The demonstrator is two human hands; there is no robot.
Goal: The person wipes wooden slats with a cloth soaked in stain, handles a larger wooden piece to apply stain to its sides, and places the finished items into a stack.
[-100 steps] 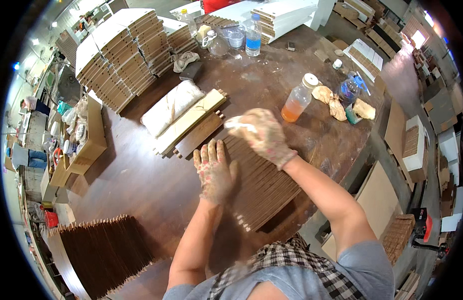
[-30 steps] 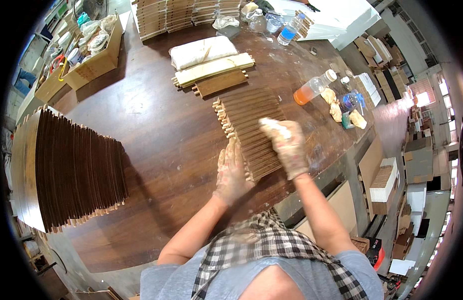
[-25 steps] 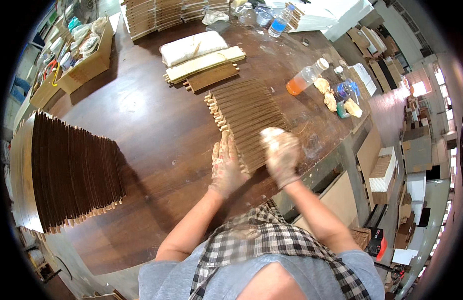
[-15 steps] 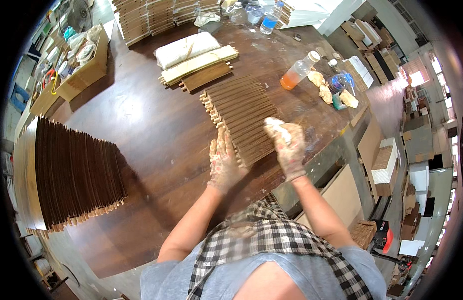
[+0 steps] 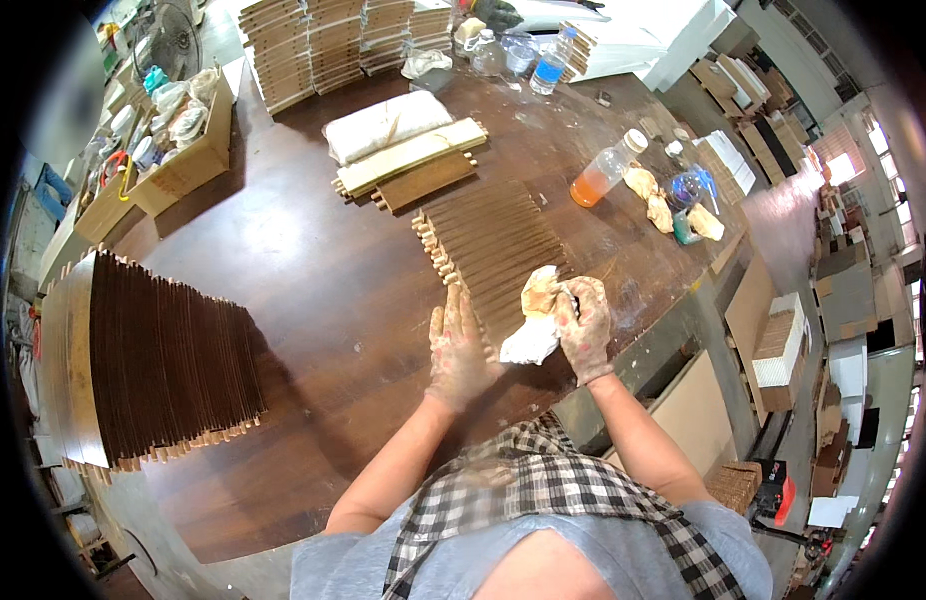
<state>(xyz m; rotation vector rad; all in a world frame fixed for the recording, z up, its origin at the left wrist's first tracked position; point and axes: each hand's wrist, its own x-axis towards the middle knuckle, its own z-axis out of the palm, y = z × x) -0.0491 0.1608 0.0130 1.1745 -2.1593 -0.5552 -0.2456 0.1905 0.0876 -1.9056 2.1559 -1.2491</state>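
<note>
As the table [image 5: 333,300] fills most of the view, the stack [image 5: 173,360] takes its left end: dark slats, pegged ends. Board piles [image 5: 328,55] far left; open box [image 5: 188,170] left of them, nearer. Slat row [image 5: 493,230] lies flat, centre right, pegs along its left edge; white bundle [image 5: 388,125] beyond, pale slats [image 5: 413,160] and brown slats [image 5: 426,182] between. Left hand [image 5: 457,350]: gloved, fingers straight and together along the pegged edge, near end, nothing seen in its grip. Right hand [image 5: 586,330]: gloved, curled narrow on the rag [image 5: 533,335]. Bottle [image 5: 605,172], orange liquid, right of row, well apart.

Just changed: rag, bunched in the fist half a second ago, now hangs loose over the row's near end, tan and white parts showing. Rubbing seems paused, likely for a refold or regrip; left hand probably steadies the row. Can't tell whether rag touches slats.
</note>
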